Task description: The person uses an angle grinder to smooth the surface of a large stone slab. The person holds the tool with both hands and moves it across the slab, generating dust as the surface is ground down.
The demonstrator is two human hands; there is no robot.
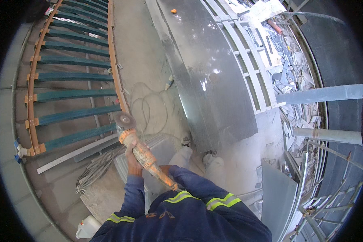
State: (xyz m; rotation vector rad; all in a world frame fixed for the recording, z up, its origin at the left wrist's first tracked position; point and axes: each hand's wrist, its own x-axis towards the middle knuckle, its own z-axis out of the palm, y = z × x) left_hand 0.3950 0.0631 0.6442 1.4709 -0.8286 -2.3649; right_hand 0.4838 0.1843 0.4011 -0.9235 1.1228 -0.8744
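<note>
Navy jacket (pixel 181 222) nearest; left hand (pixel 132 158) grips orange grinder (pixel 144 156); right hand (pixel 164 169) mostly hidden, grip unclear.

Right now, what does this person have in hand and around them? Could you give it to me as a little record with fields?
Tool: orange power tool with a round disc at its far end
Left hand: wrapped around the tool's body, behind the disc
Right hand: at the tool's rear part, grip mostly hidden
Left side: rack of green slats between orange-brown rails
Ahead, to the right: large dark slab
Far right: heap of broken pieces
Lower left: white jug
</note>
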